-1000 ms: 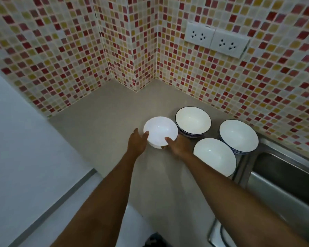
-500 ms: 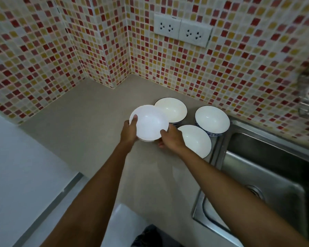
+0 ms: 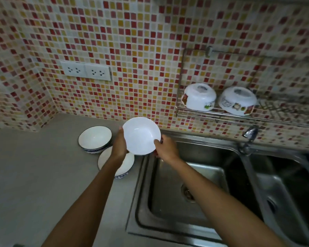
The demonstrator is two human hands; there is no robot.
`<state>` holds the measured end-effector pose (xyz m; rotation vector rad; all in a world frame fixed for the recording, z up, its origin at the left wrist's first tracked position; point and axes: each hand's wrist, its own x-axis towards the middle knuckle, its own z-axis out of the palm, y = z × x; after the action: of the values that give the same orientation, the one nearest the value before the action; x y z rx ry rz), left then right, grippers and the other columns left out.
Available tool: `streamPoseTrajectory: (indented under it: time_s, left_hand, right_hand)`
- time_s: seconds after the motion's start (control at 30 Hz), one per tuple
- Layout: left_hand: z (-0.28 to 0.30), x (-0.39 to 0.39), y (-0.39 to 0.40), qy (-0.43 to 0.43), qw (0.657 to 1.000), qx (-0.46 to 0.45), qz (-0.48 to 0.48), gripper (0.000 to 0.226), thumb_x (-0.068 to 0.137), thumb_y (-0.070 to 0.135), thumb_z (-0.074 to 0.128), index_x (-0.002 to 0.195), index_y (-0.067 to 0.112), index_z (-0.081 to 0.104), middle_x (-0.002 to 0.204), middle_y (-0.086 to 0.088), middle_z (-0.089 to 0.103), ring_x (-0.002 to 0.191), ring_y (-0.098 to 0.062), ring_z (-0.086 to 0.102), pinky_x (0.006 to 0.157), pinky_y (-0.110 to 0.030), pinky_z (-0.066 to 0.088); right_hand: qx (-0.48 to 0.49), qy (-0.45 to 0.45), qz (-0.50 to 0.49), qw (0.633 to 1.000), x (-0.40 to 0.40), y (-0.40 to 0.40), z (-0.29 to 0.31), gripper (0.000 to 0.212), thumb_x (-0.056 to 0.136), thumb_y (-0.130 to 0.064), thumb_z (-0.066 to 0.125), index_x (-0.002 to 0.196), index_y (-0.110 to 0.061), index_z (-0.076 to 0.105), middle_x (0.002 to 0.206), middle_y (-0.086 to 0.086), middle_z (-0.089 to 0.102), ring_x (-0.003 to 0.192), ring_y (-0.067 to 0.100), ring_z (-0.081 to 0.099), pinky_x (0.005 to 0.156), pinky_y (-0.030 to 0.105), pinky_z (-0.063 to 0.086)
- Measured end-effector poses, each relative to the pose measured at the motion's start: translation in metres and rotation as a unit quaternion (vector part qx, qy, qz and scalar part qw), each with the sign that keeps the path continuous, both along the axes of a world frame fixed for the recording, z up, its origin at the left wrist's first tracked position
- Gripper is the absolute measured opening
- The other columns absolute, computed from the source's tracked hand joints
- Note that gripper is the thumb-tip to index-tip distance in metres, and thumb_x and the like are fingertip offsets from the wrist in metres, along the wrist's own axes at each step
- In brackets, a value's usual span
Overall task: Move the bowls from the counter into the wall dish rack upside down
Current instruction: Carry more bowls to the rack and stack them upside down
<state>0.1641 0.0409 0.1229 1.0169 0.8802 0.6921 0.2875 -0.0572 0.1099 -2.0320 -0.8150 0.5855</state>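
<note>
White bowl (image 3: 141, 135) held in the air, mouth up, by both hands.
I see left hand (image 3: 119, 146) and right hand (image 3: 165, 148) clasping its rim over the sink (image 3: 168, 227) edge, below the wall rack (image 3: 194, 113).

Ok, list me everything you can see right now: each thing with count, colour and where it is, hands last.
plain bowl: 1, white, held right way up in the air, near the sink's left edge
rimmed bowls: 2 in view, white with dark rim, on the counter left of the sink, one at the back, one nearer partly hidden by the left arm
printed bowls: 2, white with pictures, upside down in the dish rack, left and right
dish rack: 1, metal wire, on the wall above the sink
sink: 1, steel, two basins, right of the counter
tap: 1, metal, behind the sink
sockets: 2, white, on the tiled wall
counter: 1, grey
left hand: holds the plain bowl's left side
right hand: holds its right side
</note>
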Motion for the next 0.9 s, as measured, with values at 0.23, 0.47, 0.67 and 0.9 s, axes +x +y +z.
streamPoseTrajectory:
  time_s: [0.23, 0.47, 0.67, 0.9]
  left_hand:
    - [0.004, 0.072, -0.051, 0.043, 0.996, 0.056, -0.062, 0.040, 0.095, 0.055, 0.031, 0.102, 0.021, 0.051, 0.121, -0.009, 0.057, 0.093, -0.018, 0.059, 0.096, -0.043, 0.048]
    - [0.049, 0.130, -0.087, 0.013, 0.988, 0.127, -0.091, 0.043, 0.097, 0.050, 0.031, 0.120, 0.020, 0.049, 0.107, 0.006, 0.059, 0.087, -0.009, 0.057, 0.077, -0.024, 0.048]
    - [0.101, 0.172, -0.110, -0.007, 0.952, 0.283, -0.115, 0.052, 0.092, 0.064, 0.027, 0.134, 0.035, 0.040, 0.136, 0.001, 0.050, 0.115, -0.019, 0.054, 0.096, -0.043, 0.049]
    - [0.140, 0.231, -0.124, 0.010, 0.885, 0.448, -0.130, 0.051, 0.093, 0.053, 0.041, 0.141, 0.042, 0.029, 0.148, 0.002, 0.030, 0.120, -0.010, 0.036, 0.087, -0.024, 0.039]
  right_hand:
    - [0.032, -0.027, -0.047, 0.998, 0.070, -0.074, 0.010, 0.032, 0.095, -0.036, 0.046, 0.110, -0.013, 0.063, 0.098, 0.005, 0.068, 0.087, 0.023, 0.066, 0.073, 0.042, 0.060]
    - [0.154, -0.123, -0.079, 0.977, 0.124, -0.136, 0.064, 0.045, 0.099, -0.046, 0.037, 0.082, -0.016, 0.066, 0.071, -0.005, 0.065, 0.068, 0.001, 0.060, 0.057, 0.010, 0.041]
    - [0.191, -0.259, -0.160, 0.933, 0.191, -0.169, 0.102, 0.029, 0.098, -0.029, 0.048, 0.097, -0.009, 0.070, 0.081, 0.004, 0.070, 0.064, 0.007, 0.056, 0.061, 0.013, 0.040]
    - [-0.025, -0.360, -0.155, 0.919, 0.263, -0.185, 0.092, 0.054, 0.097, -0.043, 0.043, 0.140, -0.009, 0.043, 0.140, 0.015, 0.052, 0.129, 0.031, 0.047, 0.110, 0.041, 0.033]
